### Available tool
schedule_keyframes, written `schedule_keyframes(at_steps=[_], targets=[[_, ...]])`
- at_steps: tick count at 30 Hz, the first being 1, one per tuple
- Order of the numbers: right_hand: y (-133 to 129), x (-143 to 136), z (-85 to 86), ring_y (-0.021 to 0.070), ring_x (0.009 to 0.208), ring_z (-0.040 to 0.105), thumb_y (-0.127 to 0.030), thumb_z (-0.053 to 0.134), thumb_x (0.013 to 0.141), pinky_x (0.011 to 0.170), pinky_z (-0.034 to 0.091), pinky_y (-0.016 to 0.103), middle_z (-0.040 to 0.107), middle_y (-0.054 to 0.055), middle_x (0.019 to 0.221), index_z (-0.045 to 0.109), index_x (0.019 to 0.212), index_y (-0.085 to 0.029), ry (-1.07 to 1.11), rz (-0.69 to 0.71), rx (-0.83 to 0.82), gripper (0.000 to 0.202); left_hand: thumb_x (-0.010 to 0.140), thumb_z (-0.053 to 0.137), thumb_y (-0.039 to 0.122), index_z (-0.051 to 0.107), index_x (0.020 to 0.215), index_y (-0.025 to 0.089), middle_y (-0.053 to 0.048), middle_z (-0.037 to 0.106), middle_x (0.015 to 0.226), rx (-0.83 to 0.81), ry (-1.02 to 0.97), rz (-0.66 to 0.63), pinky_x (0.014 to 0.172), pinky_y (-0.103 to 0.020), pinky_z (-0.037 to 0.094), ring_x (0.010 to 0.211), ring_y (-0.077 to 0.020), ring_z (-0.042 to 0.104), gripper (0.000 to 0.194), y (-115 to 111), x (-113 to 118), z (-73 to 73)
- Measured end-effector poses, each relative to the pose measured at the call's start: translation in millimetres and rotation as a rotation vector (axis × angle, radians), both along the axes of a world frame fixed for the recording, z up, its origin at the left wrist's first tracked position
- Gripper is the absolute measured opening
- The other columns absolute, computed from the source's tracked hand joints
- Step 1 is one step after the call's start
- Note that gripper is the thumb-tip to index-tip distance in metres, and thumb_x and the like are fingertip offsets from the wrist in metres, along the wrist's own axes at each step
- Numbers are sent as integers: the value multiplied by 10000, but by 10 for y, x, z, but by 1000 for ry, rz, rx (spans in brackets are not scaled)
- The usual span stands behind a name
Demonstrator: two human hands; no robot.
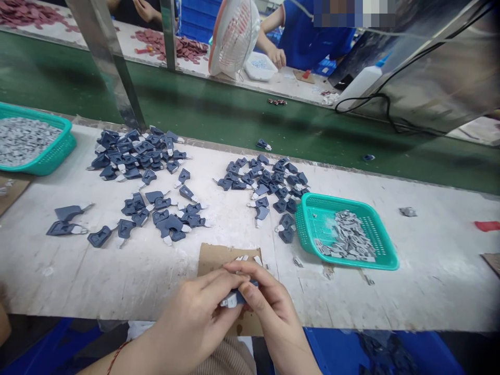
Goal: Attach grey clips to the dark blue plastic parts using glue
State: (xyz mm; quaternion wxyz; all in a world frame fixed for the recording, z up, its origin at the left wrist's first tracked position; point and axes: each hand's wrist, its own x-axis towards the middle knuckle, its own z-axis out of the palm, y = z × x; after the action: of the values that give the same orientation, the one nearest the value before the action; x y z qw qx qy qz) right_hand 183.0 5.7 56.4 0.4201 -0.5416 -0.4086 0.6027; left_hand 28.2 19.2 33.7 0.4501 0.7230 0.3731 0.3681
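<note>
The desk (433, 281) gives sideways room right of the piled blue pieces (133, 151) and green basket (375, 232). At its near edge, above a cardboard sheet (211, 258), left hand (195, 312) and right hand (269, 307) curl closed around one white-ended key-like piece (242, 296).

Perforated teal baskets (318, 221): two. Electric fan (236, 41): one. Blue-nozzled squeeze bottle (361, 84): one. Shallow white tray (260, 76): one. Navy plastic pieces (261, 142): two on green belt (195, 120), dozens on worktable (437, 260).
</note>
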Motion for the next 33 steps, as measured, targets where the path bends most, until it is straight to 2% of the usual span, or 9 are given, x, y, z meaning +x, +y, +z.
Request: schedule_keyframes(at_steps=[3,5,8,10,17,21,24,28,33], targets=[[-19,6,-13,168,980,623,-505,649,870,878,491,244,714,-5,1059,739,1023,-341,-21,-31,-1,241,904,544,76,593,1185,257,-26,729,1067,13,-2,6,743,-199,583,924,-156,719,338,18,19,19],[-21,33,-22,159,864,625,-545,629,868,776,509,239,707,7,1054,733,1046,-327,-11,-14,-8,300,891,560,68,601,1179,246,-28,732,1089,10,-32,13,784,-191,576,958,-154,716,341,40,30,52],[-14,77,-22,139,687,581,-634,477,914,591,480,235,697,40,1038,722,1094,-283,16,5,-45,464,894,576,86,632,1126,233,-22,744,1049,-42,-76,-2,806,-180,567,937,-142,720,281,75,43,120],[-9,89,-20,137,671,580,-637,419,936,562,471,232,695,48,1037,718,1094,-270,14,1,-61,499,889,584,90,649,1095,226,-15,750,1002,-75,-89,-5,782,-170,564,898,-137,725,255,90,50,150],[4,56,-60,182,1052,652,-431,474,992,927,516,280,727,21,1111,726,1097,-315,-115,-6,157,296,878,577,93,663,1046,235,4,744,935,-187,-81,-5,673,-175,548,833,-140,712,236,108,69,139],[20,53,-71,188,1086,662,-425,475,994,914,540,277,735,15,1131,727,1106,-327,-139,-8,198,292,865,603,127,663,998,242,12,725,932,-332,-88,-6,714,-203,541,852,-148,691,185,143,98,214],[19,57,-59,222,1102,664,-506,350,1012,808,594,304,711,39,1200,697,1184,-324,-104,-7,168,428,803,695,169,660,1014,261,26,717,911,-393,-127,-6,666,-204,530,803,-149,680,233,164,125,266],[19,81,-31,270,1229,586,-624,206,984,919,562,402,631,50,1349,646,1283,-320,-101,-5,220,612,847,648,193,670,969,254,15,711,874,-359,-196,50,681,-224,538,778,-147,678,138,170,154,272],[82,137,-29,279,1186,598,-650,155,969,942,521,406,619,52,1355,543,1397,-339,-223,47,429,657,818,617,121,672,1036,272,0,713,934,-328,-284,66,711,-240,562,829,-163,682,270,201,192,283]])
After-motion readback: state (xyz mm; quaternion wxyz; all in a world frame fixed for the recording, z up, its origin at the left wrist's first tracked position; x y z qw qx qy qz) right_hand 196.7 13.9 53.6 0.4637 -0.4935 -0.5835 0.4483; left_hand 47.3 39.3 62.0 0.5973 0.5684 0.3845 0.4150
